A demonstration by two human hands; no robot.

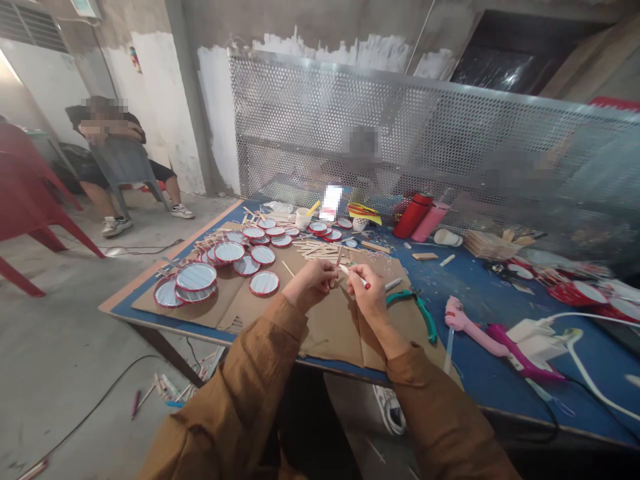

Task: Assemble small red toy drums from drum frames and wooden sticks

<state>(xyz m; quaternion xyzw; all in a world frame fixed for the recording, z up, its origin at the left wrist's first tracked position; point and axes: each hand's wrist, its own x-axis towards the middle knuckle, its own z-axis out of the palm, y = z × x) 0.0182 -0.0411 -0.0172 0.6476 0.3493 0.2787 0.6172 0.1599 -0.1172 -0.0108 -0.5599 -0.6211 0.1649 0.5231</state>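
Observation:
My left hand (313,283) pinches a thin wooden stick (338,261) upright above the brown cardboard sheet (340,333). My right hand (370,293) grips a slim pale stick with a red tip (357,279), and the two sticks sit close together between my fingers. Several round discs with red rims and pale blue centres (230,252) lie in overlapping groups left of my hands. A loose pile of flat wooden craft sticks (315,250) lies just beyond them. Green-handled pliers (415,313) rest right of my right hand.
The blue table's (470,293) near edge runs below my forearms. To the right lie pink and magenta glue guns (467,323) with white cords. A red bottle (413,215) and a pink bottle (430,222) stand at the back before a perforated metal screen (320,120). A seated person (115,147) is far left.

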